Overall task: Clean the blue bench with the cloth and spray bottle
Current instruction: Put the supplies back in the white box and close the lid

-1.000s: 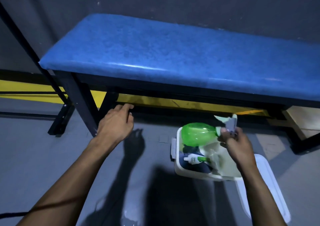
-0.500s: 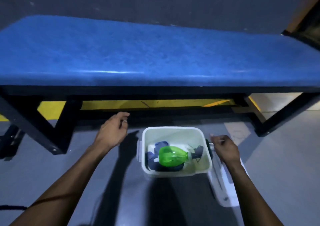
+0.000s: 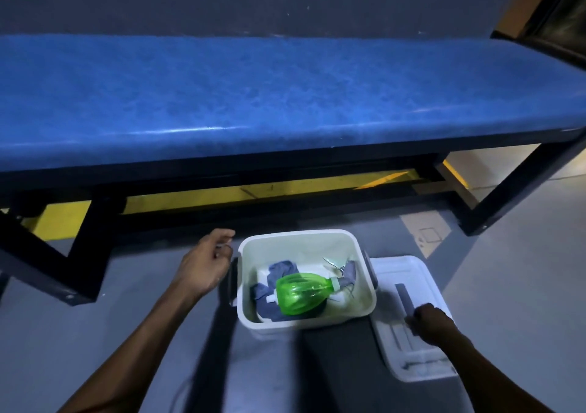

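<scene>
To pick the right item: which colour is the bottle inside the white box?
Translucent green bottle, with a white neck, seen in the head view.

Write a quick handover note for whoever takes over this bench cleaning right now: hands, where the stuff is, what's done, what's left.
Left hand: empty, loosely curled, beside the white bin on the floor.
Right hand: resting on the bin's lid, which lies to the bin's right.
Green spray bottle lies on its side in the bin, on the grey cloth.
Done: bin opened.
Left: take out bottle and cloth, spray and wipe the blue bench.
</scene>
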Demonstrator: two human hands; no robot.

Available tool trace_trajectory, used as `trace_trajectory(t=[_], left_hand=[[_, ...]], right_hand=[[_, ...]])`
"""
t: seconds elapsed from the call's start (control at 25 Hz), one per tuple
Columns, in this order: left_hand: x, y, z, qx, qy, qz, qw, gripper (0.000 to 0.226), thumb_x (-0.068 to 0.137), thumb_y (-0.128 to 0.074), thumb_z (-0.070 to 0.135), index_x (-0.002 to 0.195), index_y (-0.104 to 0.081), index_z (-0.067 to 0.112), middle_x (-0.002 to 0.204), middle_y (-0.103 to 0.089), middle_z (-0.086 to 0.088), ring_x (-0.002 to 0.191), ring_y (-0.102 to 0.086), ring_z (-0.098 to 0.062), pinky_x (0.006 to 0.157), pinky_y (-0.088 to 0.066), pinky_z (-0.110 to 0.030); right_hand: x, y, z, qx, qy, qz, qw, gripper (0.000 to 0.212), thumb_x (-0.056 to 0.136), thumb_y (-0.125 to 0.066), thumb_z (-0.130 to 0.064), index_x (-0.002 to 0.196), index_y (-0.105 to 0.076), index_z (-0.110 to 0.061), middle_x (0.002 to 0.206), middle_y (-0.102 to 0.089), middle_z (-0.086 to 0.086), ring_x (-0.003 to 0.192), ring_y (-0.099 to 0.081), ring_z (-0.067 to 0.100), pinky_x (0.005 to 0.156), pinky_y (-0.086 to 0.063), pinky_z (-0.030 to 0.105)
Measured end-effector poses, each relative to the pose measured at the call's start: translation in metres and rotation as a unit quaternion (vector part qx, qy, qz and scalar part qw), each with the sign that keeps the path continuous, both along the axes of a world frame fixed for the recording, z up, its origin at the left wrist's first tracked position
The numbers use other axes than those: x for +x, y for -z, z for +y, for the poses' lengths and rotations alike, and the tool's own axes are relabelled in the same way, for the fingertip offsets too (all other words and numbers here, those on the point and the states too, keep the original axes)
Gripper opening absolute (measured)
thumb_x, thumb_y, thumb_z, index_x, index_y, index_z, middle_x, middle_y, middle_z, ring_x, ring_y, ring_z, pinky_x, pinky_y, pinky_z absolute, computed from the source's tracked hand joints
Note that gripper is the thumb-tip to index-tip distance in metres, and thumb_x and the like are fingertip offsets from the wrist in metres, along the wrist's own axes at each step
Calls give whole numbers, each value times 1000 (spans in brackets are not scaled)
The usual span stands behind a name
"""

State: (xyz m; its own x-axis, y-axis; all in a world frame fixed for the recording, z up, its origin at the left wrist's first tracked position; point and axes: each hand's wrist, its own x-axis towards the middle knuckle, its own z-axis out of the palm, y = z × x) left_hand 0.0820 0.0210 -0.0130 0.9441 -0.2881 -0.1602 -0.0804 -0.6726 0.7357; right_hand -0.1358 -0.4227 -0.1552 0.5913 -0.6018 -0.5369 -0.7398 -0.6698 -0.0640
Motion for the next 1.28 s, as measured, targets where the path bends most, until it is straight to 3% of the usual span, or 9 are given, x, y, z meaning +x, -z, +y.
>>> trace_trajectory(t=[0.12, 0.36, 0.48, 0.6, 0.76, 0.84, 0.96, 1.12, 1.28], left_hand=[[1, -3, -3, 2, -3, 3, 1000, 33, 95, -49, 26, 126, -58, 34, 127, -65, 7, 110, -64, -15, 101, -48, -37], [3, 1, 9, -12, -19, 19, 1000, 36, 96, -48, 23, 129, -57, 30, 130, -64, 3, 113, -62, -17, 102, -47, -38], [3, 5, 16, -18, -34, 41, 998, 35, 99, -48, 24, 132, -56, 27, 130, -63, -1, 112, -61, -19, 100, -48, -39], [5, 10, 23, -31, -59, 90, 994, 35, 101, -47, 33, 134, -54, 27, 133, -61, -4, 116, -58, -23, 104, -46, -42], [2, 11, 19, -90, -93, 209, 969, 29, 102, -45, 34, 128, -52, 26, 131, -59, -7, 116, -57, -25, 101, -47, -45], [-1, 10, 14, -99, -97, 265, 954, 22, 103, -40, 40, 116, -53, 29, 125, -60, -4, 110, -59, -23, 93, -49, -45], [-3, 13, 18, -130, -125, 345, 921, 46, 99, -33, 62, 124, -52, 28, 127, -63, -3, 110, -63, -23, 89, -53, -42], [-10, 9, 26, -149, -127, 365, 910, 55, 92, -36, 71, 117, -58, 28, 117, -72, -3, 102, -71, -24, 77, -58, -37], [-20, 7, 27, -148, -60, 351, 923, 55, 90, -43, 69, 104, -72, 25, 100, -79, 3, 96, -73, -21, 80, -58, -36]], right_hand=[[3, -5, 8, -31, -59, 31, 997, 32, 75, -62, -50, 81, -66, -19, 69, -71, -7, 64, -68, 8, 65, -56, 24], [-9, -27, -7, -64, -103, 30, 992, 41, 72, -53, -69, 79, -52, -28, 86, -61, -8, 95, -66, 17, 71, -44, 27], [-12, -60, -9, -50, -31, -71, 996, 36, 74, -60, -59, 78, -53, -24, 94, -69, 2, 91, -66, 25, 75, -47, 31], [0, -122, 2, 5, 77, -255, 964, 22, 75, -72, -32, 77, -56, -17, 76, -68, 3, 70, -64, 25, 66, -52, 34], [49, -196, 40, 7, -109, -380, 919, 26, 72, -77, -16, 85, -55, -17, 80, -60, 2, 72, -58, 24, 66, -48, 34], [85, -207, 74, 3, -258, -377, 890, 29, 71, -78, -22, 89, -56, -24, 85, -57, -7, 76, -54, 16, 68, -46, 29], [125, -184, 120, -9, -432, -332, 838, 26, 70, -71, -28, 88, -53, -26, 87, -52, -8, 81, -48, 15, 72, -43, 31], [142, -149, 144, 42, -441, -320, 837, 18, 72, -63, -29, 85, -52, -26, 83, -52, -9, 79, -48, 15, 71, -45, 31], [144, -131, 155, 41, -464, -309, 829, 14, 74, -63, -30, 85, -57, -25, 83, -55, -10, 78, -47, 8, 70, -35, 12]])
